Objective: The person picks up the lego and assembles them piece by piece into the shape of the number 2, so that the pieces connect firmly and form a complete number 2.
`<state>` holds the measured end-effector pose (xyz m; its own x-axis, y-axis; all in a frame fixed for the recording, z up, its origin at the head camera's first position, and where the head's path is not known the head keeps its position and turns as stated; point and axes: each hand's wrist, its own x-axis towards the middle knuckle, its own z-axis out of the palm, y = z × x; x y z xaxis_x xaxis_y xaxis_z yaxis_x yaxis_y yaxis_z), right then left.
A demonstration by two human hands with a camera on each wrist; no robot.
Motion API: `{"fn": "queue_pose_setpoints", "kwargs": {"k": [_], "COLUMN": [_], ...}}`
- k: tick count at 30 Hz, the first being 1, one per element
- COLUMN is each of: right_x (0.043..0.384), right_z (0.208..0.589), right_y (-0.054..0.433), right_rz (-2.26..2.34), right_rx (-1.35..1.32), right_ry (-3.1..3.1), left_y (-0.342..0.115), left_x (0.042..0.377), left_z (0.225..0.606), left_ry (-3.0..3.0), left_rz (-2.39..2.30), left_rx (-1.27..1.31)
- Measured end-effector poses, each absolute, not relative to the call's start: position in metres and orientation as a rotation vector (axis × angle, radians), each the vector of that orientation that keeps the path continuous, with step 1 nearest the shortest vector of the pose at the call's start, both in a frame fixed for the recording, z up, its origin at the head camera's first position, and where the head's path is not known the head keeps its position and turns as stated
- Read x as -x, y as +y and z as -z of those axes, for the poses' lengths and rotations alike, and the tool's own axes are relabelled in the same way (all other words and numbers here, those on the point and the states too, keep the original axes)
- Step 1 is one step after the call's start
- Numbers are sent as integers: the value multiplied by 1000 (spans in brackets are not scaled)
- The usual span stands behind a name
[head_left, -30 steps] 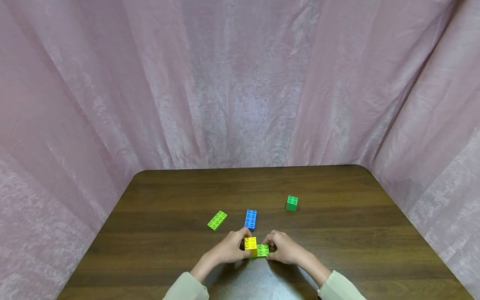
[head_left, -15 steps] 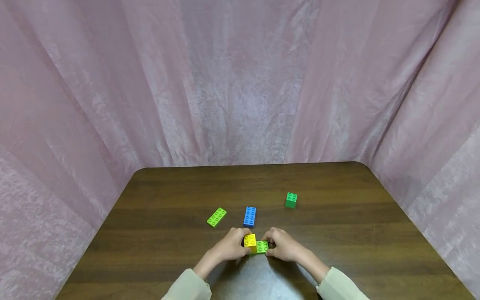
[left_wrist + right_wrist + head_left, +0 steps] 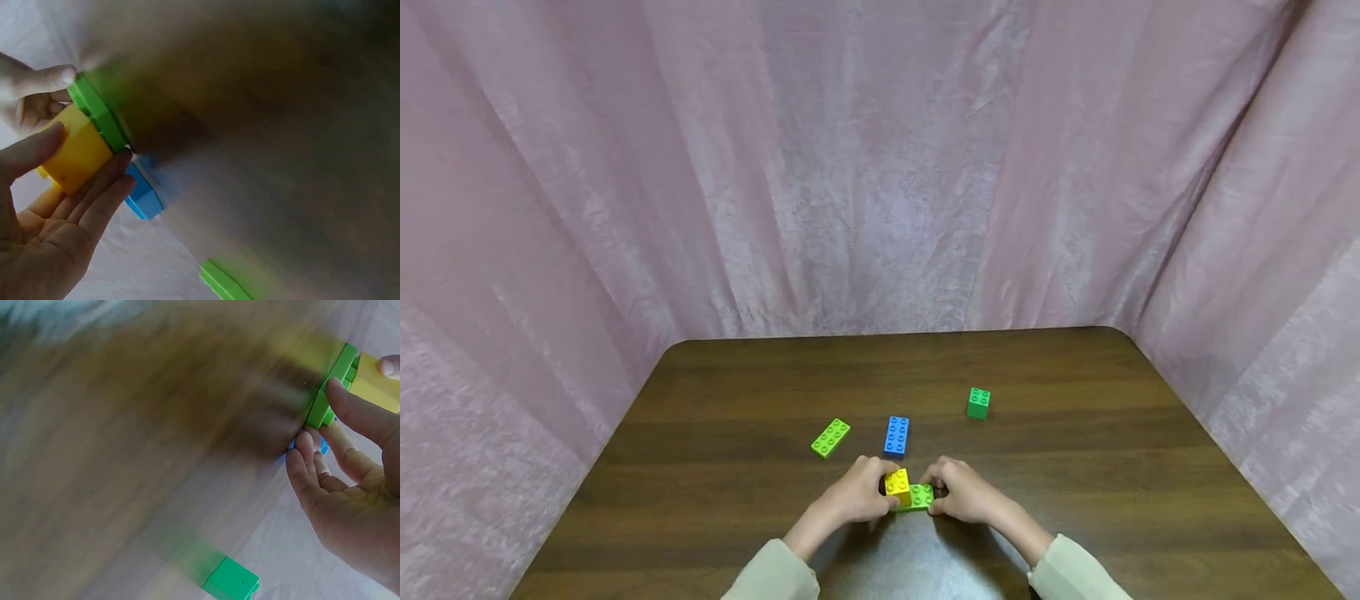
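In the head view, a yellow two-by-two toy brick (image 3: 897, 485) stands over the left end of a light green building plate (image 3: 921, 496). My left hand (image 3: 858, 492) pinches the yellow brick between thumb and fingers. At the plate's other end, my right hand (image 3: 964, 492) holds it by its front and back edges. The left wrist view has the yellow brick (image 3: 76, 149) against the plate's studs (image 3: 99, 112); how firmly it is seated cannot be told. Thumb and fingers of the right hand (image 3: 356, 481) hold the plate (image 3: 331, 387) low at the table in the right wrist view.
Just beyond the hands lies a blue two-by-four brick (image 3: 896, 437). A second light green plate (image 3: 831, 438) is to its left. Farther back on the right stands a green two-by-two brick (image 3: 978, 403). Pink curtains (image 3: 880, 167) hang around the brown wooden table (image 3: 737, 392).
The yellow brick has turned slightly and looks a little askew over the plate. Both hands keep their holds. The whole head view has shifted a little.
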<state>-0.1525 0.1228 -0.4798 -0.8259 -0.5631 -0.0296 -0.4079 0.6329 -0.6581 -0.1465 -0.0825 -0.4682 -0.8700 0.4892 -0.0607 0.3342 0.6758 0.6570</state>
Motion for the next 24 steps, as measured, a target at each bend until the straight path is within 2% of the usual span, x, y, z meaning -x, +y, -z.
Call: {"fn": "queue_pose_setpoints", "kwargs": {"k": [13, 24], "right_x": [160, 163], "right_z": [477, 479], "right_y": [122, 122], "right_rz": [982, 968], "right_rx": [792, 787], "right_ry": [2658, 2609], "left_y": [-84, -80], "left_x": [159, 152], "left_z": [469, 474], "left_ry": [2689, 2670], "left_rz": [-919, -927], "left_rx": [-721, -689]}}
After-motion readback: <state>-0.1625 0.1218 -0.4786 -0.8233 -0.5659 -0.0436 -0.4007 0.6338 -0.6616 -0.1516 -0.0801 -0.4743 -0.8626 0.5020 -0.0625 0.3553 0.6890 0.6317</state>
